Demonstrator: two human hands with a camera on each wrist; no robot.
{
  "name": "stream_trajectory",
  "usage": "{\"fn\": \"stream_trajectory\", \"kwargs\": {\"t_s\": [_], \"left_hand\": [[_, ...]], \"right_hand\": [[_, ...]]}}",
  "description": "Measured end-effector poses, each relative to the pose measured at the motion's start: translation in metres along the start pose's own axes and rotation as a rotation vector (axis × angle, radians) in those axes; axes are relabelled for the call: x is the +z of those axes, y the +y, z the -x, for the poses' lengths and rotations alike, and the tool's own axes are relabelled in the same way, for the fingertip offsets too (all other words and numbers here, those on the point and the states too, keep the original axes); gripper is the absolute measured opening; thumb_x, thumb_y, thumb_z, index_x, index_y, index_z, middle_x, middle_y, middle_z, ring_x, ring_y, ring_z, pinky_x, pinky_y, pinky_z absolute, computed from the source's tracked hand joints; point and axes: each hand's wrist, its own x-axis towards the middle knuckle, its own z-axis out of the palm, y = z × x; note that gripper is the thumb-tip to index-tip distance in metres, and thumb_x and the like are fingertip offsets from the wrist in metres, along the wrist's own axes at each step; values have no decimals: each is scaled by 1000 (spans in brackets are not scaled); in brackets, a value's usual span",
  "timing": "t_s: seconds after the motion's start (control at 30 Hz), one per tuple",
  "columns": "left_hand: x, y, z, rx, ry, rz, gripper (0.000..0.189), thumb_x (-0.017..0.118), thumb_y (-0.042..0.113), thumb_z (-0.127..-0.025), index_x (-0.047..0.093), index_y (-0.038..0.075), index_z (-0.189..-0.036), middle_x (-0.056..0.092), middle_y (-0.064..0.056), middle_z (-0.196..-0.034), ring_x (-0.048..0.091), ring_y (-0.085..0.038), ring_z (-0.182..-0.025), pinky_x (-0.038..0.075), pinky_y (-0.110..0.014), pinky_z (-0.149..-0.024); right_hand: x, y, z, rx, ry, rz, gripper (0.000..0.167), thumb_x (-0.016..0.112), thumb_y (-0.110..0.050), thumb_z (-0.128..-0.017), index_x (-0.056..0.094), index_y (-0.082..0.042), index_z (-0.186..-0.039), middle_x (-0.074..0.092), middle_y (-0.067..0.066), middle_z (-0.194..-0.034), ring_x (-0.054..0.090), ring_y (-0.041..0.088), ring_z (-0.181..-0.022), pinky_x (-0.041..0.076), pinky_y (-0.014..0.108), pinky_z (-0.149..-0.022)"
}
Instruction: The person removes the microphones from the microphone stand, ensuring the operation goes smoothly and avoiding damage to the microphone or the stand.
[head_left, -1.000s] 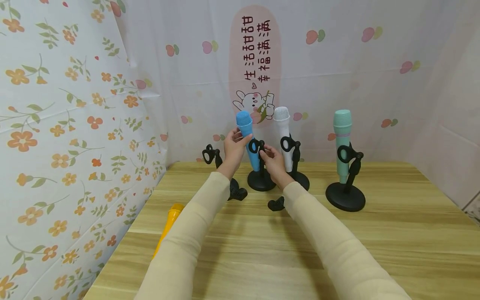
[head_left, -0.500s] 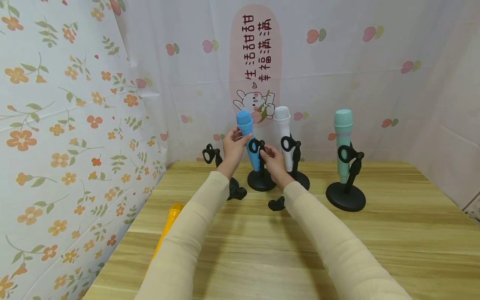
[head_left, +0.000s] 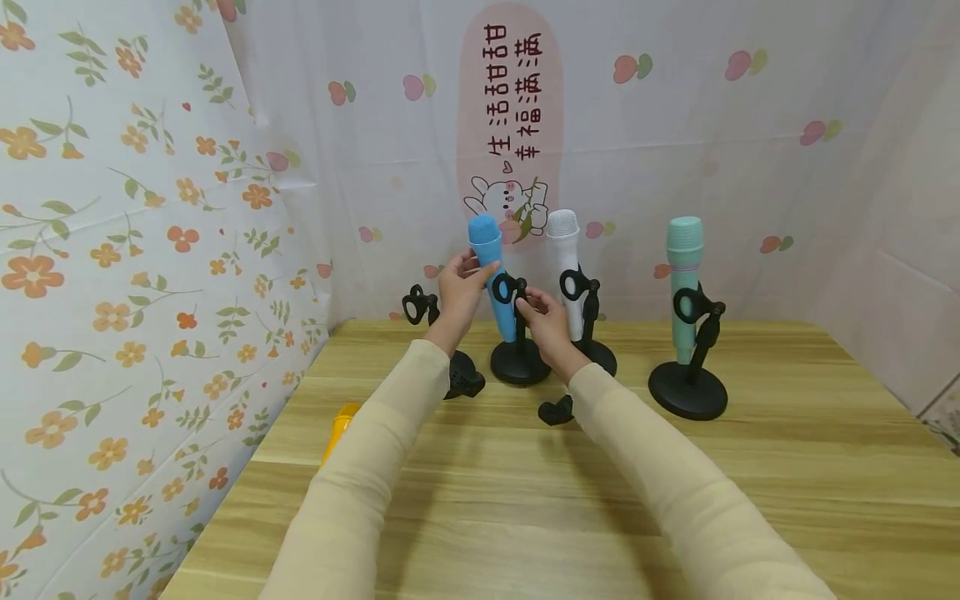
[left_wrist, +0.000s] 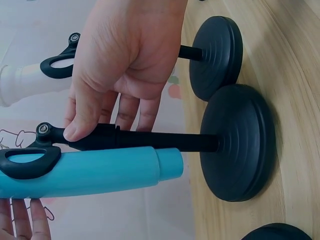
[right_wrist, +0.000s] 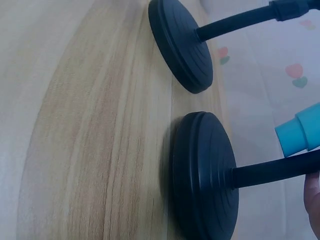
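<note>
A light blue microphone (head_left: 485, 237) leans in the ring clip of a black desk stand (head_left: 519, 365). My left hand (head_left: 460, 293) holds the microphone's upper body, thumb in front and fingers behind. Its fingertips (left_wrist: 22, 220) show at the microphone's edge in the left wrist view. My right hand (head_left: 549, 327) grips the stand's pole just below the clip, its thumb along the pole in the left wrist view. The microphone's narrow tail (left_wrist: 170, 164) pokes out below the clip, beside the pole. In the right wrist view, only a bit of the right hand (right_wrist: 313, 200) shows.
A white microphone (head_left: 562, 233) stands in its own stand just right, partly behind my right hand. Farther right is a green microphone (head_left: 684, 250) on a stand. At left stands a black stand with a bare clip (head_left: 417, 307). An orange microphone (head_left: 340, 427) lies partly under my left sleeve.
The head view has shifted slightly. Both hands keep the same hold, and the blue microphone with its stand sits a touch farther left in view.
</note>
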Motion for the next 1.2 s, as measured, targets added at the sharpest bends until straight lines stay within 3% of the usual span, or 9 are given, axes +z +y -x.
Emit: {"fn": "stream_trajectory", "kwargs": {"t_s": [0.27,0.7,1.2], "left_hand": [[-6,6,3,19,-36,60,49,77,20,-86,59,4,-129,62,-11,-116,60,-23,-104,52,-37,-89],[-10,12,10,23,-67,88,50,76,19,-87,58,4,-131,61,-12,-117,61,-23,-103,54,-35,-86],[-11,20,19,28,-96,78,48,77,21,-86,60,7,-129,64,-9,-114,62,-21,-102,54,-34,-84]], "right_hand": [[0,-7,9,-1,-16,-5,36,63,-13,-96,58,-2,-129,58,12,-119,55,22,-108,46,40,-92],[-4,-15,21,9,-45,13,37,65,-15,-95,57,-5,-130,59,11,-119,57,22,-109,48,38,-92],[-14,-28,36,7,-70,58,38,66,-17,-95,57,-6,-130,58,11,-118,57,24,-113,46,41,-98]]}}
